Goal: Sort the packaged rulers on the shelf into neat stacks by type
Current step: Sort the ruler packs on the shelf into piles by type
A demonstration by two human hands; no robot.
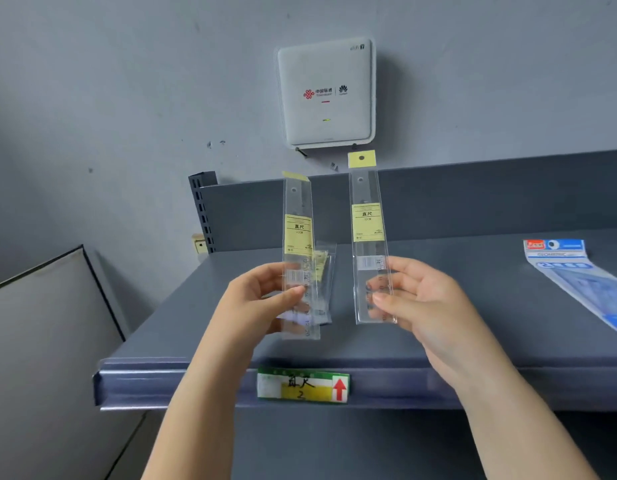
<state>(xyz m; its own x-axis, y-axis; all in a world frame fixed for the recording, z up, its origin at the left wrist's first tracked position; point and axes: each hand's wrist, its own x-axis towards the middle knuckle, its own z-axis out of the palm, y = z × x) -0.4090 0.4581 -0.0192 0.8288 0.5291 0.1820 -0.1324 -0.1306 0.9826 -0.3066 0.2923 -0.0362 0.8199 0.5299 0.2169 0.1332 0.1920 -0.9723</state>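
A blue packet [584, 278] at the shelf's [438, 341] right end is cut off by the frame edge. Behind the left hand [262, 299], more clear sleeves blur together. Each hand pinches the lower end of an upright, clear, yellow-labelled ruler: left ruler [297, 237], right ruler [367, 223] in the right hand [414, 299].

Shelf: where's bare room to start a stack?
Bare shelf between the right-hand ruler and the blue pack; also left of the left-hand ruler. Crowded behind that ruler, where another pack lies.
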